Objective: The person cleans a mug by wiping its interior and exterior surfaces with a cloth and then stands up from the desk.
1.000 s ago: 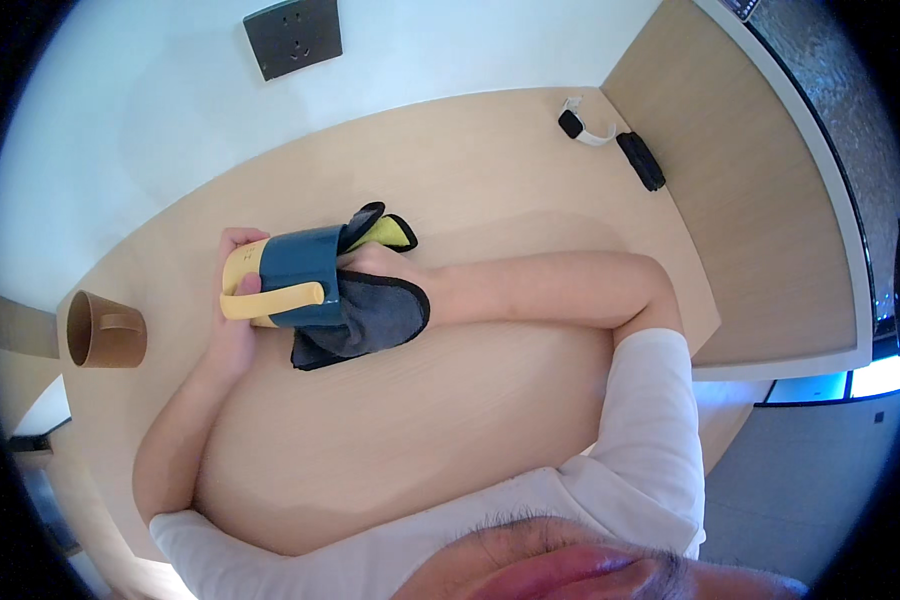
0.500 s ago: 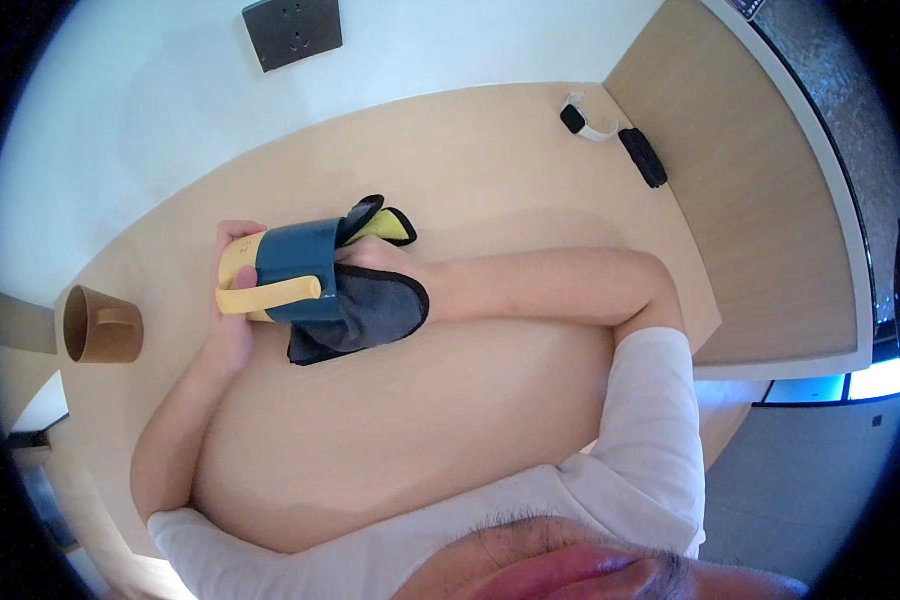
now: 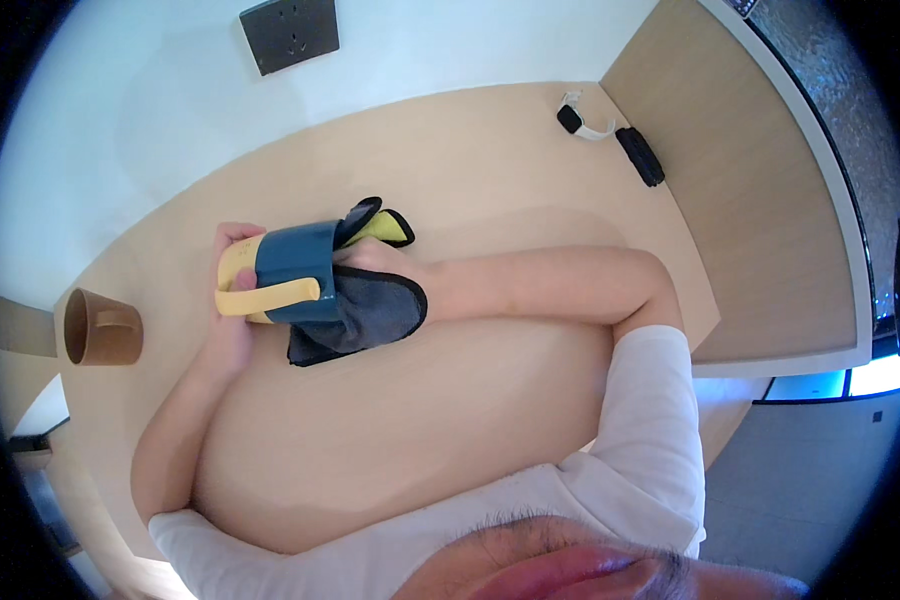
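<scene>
A blue and yellow mug [image 3: 297, 262] lies on its side in the air, its yellow handle toward me and its mouth to the right. My left hand [image 3: 232, 275] is closed round the yellow base end. Into the mouth reaches my right hand [image 3: 372, 256], closed on a grey cloth [image 3: 378, 305] with black edging and a yellow-green reverse side. Part of the cloth hangs out below the rim, and another fold sticks up behind the hand. The right fingertips are hidden inside the mug.
At the left of the wooden table [image 3: 420, 410] a brown mug [image 3: 116, 338] lies tipped, handle to the right. A white-strapped smartwatch [image 3: 571, 119] and a black case [image 3: 640, 157] lie at the far right, by a wooden side panel [image 3: 750, 200]. A dark socket plate [image 3: 290, 35] is on the wall.
</scene>
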The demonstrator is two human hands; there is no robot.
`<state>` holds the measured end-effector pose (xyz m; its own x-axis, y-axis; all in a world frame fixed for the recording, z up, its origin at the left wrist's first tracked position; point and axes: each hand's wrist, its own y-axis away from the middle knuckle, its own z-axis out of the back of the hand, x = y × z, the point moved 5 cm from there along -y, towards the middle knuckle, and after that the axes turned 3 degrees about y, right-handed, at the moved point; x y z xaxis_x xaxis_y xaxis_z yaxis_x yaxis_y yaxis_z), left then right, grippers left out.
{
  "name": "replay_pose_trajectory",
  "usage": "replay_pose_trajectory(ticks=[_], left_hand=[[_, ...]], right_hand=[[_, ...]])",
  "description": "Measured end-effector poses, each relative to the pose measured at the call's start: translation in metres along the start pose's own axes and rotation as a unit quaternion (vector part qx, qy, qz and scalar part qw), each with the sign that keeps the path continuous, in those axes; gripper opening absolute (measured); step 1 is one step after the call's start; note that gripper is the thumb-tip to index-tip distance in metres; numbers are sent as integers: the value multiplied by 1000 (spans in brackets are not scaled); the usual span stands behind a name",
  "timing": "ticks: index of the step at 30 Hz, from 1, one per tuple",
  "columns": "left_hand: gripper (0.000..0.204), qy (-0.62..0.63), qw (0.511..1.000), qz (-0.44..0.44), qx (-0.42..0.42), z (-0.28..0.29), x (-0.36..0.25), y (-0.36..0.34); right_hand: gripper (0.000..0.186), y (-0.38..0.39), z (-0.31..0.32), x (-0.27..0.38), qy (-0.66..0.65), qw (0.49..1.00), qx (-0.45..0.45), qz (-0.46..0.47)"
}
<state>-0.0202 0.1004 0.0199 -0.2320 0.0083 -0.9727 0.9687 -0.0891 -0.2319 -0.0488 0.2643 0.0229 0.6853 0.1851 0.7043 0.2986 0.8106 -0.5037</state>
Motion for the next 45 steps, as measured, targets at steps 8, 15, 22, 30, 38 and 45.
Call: replay_pose_trajectory(ticks=[8, 15, 22, 30, 38, 45], left_hand=[[58, 0, 1000, 0, 0, 2, 4, -1], [57, -11, 1000, -3, 2, 1, 0, -2], [57, -11, 1000, -1, -5, 5, 7, 0], [55, 8, 1000, 8, 0, 0, 1, -1], [55, -9, 1000, 1, 3, 2, 0, -1], [55, 6, 1000, -3, 7, 2, 4, 1]], right_hand=[[16, -1, 0, -3, -39, 999, 2, -38], [20, -1, -2, -8, -41, 999, -15, -19], [18, -2, 1, -3, -2, 1000, -5, -21], [18, -1, -2, -7, 14, 999, -32, 26], [19, -2, 0, -2, -8, 1000, 4, -28], [19, 0, -1, -5, -47, 996, 25, -69]])
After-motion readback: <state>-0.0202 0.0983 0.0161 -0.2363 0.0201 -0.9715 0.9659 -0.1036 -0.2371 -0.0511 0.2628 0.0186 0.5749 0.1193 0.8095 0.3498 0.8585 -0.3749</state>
